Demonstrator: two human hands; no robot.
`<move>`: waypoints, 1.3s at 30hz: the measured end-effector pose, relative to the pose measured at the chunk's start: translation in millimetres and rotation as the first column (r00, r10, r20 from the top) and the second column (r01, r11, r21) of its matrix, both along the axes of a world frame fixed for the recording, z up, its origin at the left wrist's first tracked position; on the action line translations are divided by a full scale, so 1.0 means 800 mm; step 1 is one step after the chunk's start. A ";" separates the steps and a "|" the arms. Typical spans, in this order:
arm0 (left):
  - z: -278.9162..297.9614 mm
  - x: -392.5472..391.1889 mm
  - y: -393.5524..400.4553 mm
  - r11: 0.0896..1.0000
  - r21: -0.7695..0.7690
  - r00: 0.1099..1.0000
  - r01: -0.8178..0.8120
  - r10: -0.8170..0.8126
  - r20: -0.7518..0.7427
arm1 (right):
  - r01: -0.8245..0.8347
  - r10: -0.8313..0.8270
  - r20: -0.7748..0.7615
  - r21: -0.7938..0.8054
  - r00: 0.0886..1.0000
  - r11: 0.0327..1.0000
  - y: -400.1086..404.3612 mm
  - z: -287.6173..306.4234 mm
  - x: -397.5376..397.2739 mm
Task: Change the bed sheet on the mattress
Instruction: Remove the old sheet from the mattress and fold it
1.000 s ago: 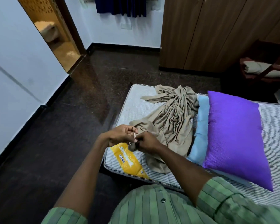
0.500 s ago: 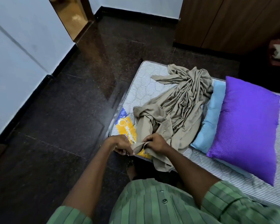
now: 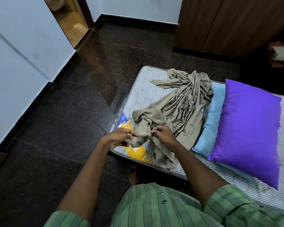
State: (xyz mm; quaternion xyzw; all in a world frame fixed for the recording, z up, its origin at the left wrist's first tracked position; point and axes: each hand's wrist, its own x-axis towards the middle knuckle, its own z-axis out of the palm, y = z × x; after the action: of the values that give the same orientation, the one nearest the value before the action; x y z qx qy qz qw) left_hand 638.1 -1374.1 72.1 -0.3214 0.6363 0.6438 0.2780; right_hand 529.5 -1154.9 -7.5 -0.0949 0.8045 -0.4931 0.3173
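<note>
- Both hands at the near corner of the striped mattress [image 3: 138, 89], over its yellow label [image 3: 135, 150].
- Left hand [image 3: 116, 139] pinching a bunched end of the beige sheet [image 3: 179, 108].
- Right hand [image 3: 163, 135] curled round the next fold.
- Sheet crumpled on the mattress, beside a blue pillow [image 3: 211, 122] and a purple pillow [image 3: 247, 128].
</note>
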 end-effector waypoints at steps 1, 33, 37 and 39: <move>0.002 -0.004 0.000 0.979 0.102 0.984 -0.175 0.178 -0.017 | -0.024 0.024 0.027 -0.009 0.999 1.000 0.000 0.002 0.000; 0.052 -0.045 -0.004 0.789 -0.548 0.771 -0.280 -0.156 -0.618 | 0.230 -0.291 -0.211 -0.271 0.933 0.935 -0.044 0.083 -0.041; 0.064 -0.061 -0.002 0.596 -0.650 0.771 -0.471 -0.080 -0.632 | 0.378 -0.429 -0.109 -0.316 0.897 0.870 -0.030 0.088 -0.063; 0.066 -0.069 -0.005 0.532 -0.662 0.774 -0.528 -0.019 -0.633 | 0.427 -0.467 -0.064 -0.310 0.882 0.849 -0.021 0.093 -0.068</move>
State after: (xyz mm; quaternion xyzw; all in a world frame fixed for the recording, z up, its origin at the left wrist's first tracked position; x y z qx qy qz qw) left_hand 583.0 -1377.7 124.9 -0.2981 0.8518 0.3769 -0.2084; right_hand 475.0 -1171.4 67.1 0.0166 0.7440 -0.6570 0.1202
